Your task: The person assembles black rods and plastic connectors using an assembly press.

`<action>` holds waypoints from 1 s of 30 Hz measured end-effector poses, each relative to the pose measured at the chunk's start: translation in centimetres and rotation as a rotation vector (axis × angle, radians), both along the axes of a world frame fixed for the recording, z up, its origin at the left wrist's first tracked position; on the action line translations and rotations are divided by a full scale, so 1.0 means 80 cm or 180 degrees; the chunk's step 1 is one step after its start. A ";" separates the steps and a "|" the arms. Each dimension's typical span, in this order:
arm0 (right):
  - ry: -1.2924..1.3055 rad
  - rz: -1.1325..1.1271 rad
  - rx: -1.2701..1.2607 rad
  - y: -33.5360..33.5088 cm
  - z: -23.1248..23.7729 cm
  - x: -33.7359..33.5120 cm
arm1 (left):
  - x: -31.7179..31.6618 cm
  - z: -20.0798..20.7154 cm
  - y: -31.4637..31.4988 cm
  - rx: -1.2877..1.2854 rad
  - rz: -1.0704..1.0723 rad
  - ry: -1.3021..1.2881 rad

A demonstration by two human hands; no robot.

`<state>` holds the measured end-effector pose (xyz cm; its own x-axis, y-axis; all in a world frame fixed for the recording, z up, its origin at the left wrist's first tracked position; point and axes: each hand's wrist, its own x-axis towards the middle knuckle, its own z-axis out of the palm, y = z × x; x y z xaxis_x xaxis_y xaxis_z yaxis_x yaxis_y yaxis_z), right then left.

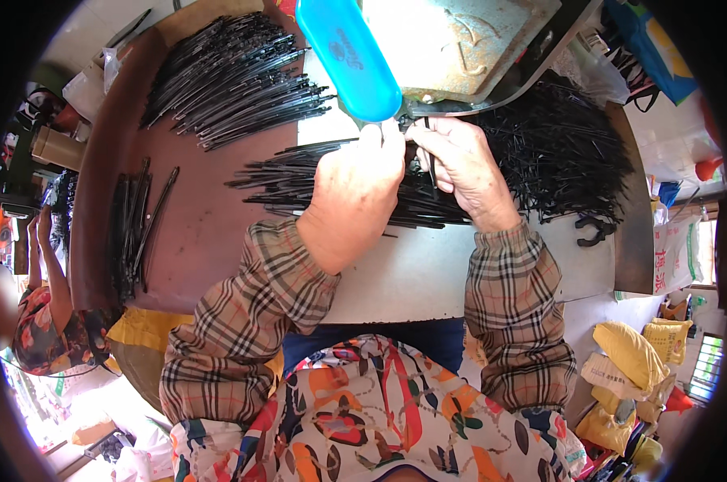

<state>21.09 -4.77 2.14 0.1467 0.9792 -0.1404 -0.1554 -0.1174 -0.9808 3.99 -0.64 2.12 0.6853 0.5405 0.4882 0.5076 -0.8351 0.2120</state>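
Observation:
My left hand [359, 189] is closed, fingertips pinched just below the rounded end of a blue plastic cover [351, 60]; what it holds, if anything, is hidden. Close beside it, my right hand [464, 165] grips a thin black strip [431, 161] between thumb and fingers, the strip pointing down toward me. Beneath both hands lies a loose bundle of similar black strips [287, 177], spread from left to right across a pale sheet [403, 277]. Behind the fingertips stands a machine with a worn, pale metal top [468, 52]; its working part is mostly covered by my hands.
A large stack of black strips [227, 76] lies at the far left, a smaller group [134, 233] nearer. A tangled heap [556, 153] fills the right, beside a black curved tool [594, 231]. Another person [58, 325] is at the left. Yellow sacks [628, 357] lie at lower right.

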 end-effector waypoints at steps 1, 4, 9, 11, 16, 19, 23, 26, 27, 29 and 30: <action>0.0077 0.0101 -0.0093 -0.001 0.002 0.004 | 0.000 0.000 0.001 0.0091 -0.0078 0.0012; 0.0037 0.0014 -0.0123 -0.006 -0.001 0.003 | 0.003 -0.007 -0.002 0.0133 0.0015 0.0080; 0.0273 -0.0145 -0.0086 -0.005 -0.003 -0.003 | 0.005 -0.007 -0.002 0.0117 0.0030 0.0089; 0.0257 -0.0157 -0.0093 -0.004 -0.002 -0.004 | 0.000 -0.004 0.003 0.0039 -0.0045 0.0014; 0.0508 -0.0141 -0.0153 -0.001 -0.009 0.003 | 0.000 -0.004 0.008 0.0120 -0.0139 -0.0178; 0.0745 -0.0082 -0.0143 -0.001 -0.013 0.004 | -0.007 -0.007 0.035 0.0468 -0.0455 -0.0484; 0.0408 -0.0193 -0.0097 -0.003 -0.011 -0.004 | -0.003 -0.005 0.009 0.0144 -0.0241 -0.0190; 0.0159 -0.0239 -0.0080 -0.004 -0.005 -0.005 | -0.002 0.000 0.004 -0.0003 -0.0082 -0.0032; 0.0079 -0.0234 -0.0068 -0.003 -0.005 -0.005 | -0.003 0.001 0.007 0.0000 -0.0143 -0.0043; 0.0107 -0.0237 -0.0076 -0.004 -0.007 -0.004 | -0.003 -0.001 0.008 -0.0004 -0.0201 -0.0049; 0.0121 -0.0245 -0.0067 -0.004 -0.005 -0.004 | -0.003 -0.001 0.008 -0.0030 -0.0203 -0.0092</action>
<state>20.74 -5.11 1.75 0.2156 0.9620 -0.1677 -0.2018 -0.1242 -0.9715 3.79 -0.03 2.08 0.7042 0.5008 0.5033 0.4469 -0.8635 0.2338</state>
